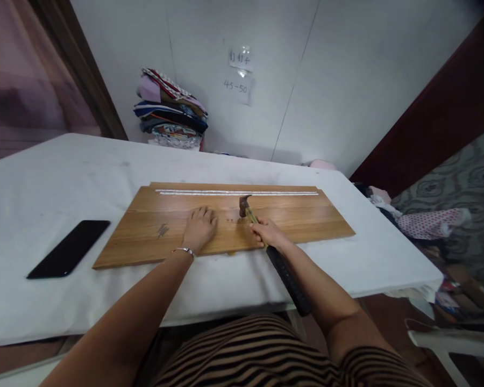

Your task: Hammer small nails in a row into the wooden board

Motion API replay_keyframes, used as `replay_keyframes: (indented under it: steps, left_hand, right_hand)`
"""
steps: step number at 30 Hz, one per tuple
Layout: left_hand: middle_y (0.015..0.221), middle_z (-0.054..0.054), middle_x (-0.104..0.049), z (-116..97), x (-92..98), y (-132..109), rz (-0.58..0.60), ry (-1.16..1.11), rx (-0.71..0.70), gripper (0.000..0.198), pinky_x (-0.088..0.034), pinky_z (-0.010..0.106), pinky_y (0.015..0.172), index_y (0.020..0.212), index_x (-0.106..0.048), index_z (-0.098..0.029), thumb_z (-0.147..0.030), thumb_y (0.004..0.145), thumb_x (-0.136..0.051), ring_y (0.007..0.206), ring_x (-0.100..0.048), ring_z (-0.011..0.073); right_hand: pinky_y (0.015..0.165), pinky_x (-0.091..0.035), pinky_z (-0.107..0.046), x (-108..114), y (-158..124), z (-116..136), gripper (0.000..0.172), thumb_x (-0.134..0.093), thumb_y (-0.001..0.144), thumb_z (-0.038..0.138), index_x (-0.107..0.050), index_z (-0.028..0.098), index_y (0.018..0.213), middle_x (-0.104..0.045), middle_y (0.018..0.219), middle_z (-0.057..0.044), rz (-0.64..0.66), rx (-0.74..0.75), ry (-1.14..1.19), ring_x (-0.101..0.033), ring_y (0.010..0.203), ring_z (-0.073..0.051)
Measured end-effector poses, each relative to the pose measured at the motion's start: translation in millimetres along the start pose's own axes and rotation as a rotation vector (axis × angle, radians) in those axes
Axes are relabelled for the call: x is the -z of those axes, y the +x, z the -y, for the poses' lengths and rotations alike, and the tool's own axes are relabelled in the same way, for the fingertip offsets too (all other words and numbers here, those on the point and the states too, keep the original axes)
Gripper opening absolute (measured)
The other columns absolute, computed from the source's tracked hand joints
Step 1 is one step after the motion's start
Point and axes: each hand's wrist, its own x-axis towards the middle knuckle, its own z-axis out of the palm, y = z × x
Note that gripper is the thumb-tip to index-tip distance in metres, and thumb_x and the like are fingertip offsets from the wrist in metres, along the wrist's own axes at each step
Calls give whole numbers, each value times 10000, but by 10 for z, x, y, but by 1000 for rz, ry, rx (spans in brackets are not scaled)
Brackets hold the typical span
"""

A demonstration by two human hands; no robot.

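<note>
A wooden board (298, 217) lies flat on the white table (44, 183). My left hand (199, 228) rests palm down on the board with its fingers together, holding nothing. My right hand (268, 233) is closed around the shaft of a hammer (246, 207), high up near the head. The hammer head sits low over the board, just right of some small dark marks in the wood. The hammer's black grip sticks out behind my wrist. A few loose nails (162, 230) lie on the board left of my left hand.
A thin metal strip (237, 192) runs along the board's far edge. A black phone (69, 248) lies on the table at the left. Folded fabrics (171, 110) are stacked against the wall. Clothes and a white chair (452, 338) sit on the floor at the right.
</note>
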Motion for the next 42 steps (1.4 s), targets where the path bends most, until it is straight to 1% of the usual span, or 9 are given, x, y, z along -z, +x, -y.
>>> replay_keyframes:
  steps: [7, 11, 14, 18, 23, 29, 36, 42]
  left_hand:
    - [1520, 222, -687, 13, -10, 0, -1, -41, -2, 415, -445, 554, 1252, 1291, -742, -165, -331, 1034, -463, 1459, -591, 374]
    - [1530, 222, -681, 5, 15, -5, 5, -38, 1, 417, -427, 537, 1270, 1299, -738, -156, -330, 1040, -462, 1472, -584, 368]
    - [1535, 219, -678, 1, 29, -8, 14, -36, 6, 414, -435, 536, 1263, 1297, -738, -161, -334, 1043, -461, 1468, -589, 367]
    - [1537, 234, -675, 7, 25, -6, 20, -29, -2, 439, -431, 553, 1267, 1319, -733, -141, -332, 1045, -449, 1477, -578, 378]
    - [1531, 215, -683, 10, 20, -3, 15, -27, 5, 423, -433, 542, 1271, 1323, -732, -157, -333, 1040, -471, 1472, -587, 365]
    - [1512, 238, -681, -8, 49, -16, 14, -46, -6, 394, -441, 553, 1256, 1278, -740, -148, -319, 1039, -477, 1466, -582, 380]
    - [1487, 209, -700, -16, 59, -21, 4, -32, -6, 374, -441, 546, 1257, 1261, -740, -185, -321, 1040, -470, 1439, -598, 368]
    - [1507, 222, -686, -22, 68, -23, 21, -26, -2, 399, -427, 535, 1272, 1287, -732, -156, -322, 1049, -458, 1456, -587, 369]
  right_hand:
    - [384, -316, -187, -14, -24, 13, 304, -756, 834, 357, -467, 262, 825, -464, 514, 121, 12, -9, 16, -380, 403, -73]
    - [384, -320, -185, -37, -26, 41, 282, -743, 849, 338, -472, 260, 828, -451, 499, 124, -14, 1, 9, -382, 397, -74]
    - [383, -313, -185, -45, -36, 37, 267, -734, 850, 331, -477, 260, 842, -457, 497, 124, -6, -14, 11, -380, 396, -76]
    - [392, -308, -187, -28, -43, 27, 302, -763, 836, 349, -474, 262, 846, -451, 496, 127, 15, -31, 19, -378, 398, -77]
    - [394, -305, -183, -34, -12, 51, 292, -747, 835, 341, -465, 264, 839, -442, 498, 131, -25, -5, 16, -374, 394, -74]
    - [388, -304, -187, -23, -44, 38, 261, -729, 831, 334, -479, 265, 865, -442, 476, 126, 5, -19, 1, -372, 398, -85]
    - [395, -302, -183, -33, -14, 63, 268, -731, 827, 360, -487, 265, 886, -434, 479, 132, -9, -18, -12, -379, 399, -88]
    - [394, -306, -192, -23, -45, 26, 289, -747, 827, 368, -482, 268, 887, -445, 486, 130, 21, -21, 6, -372, 400, -88]
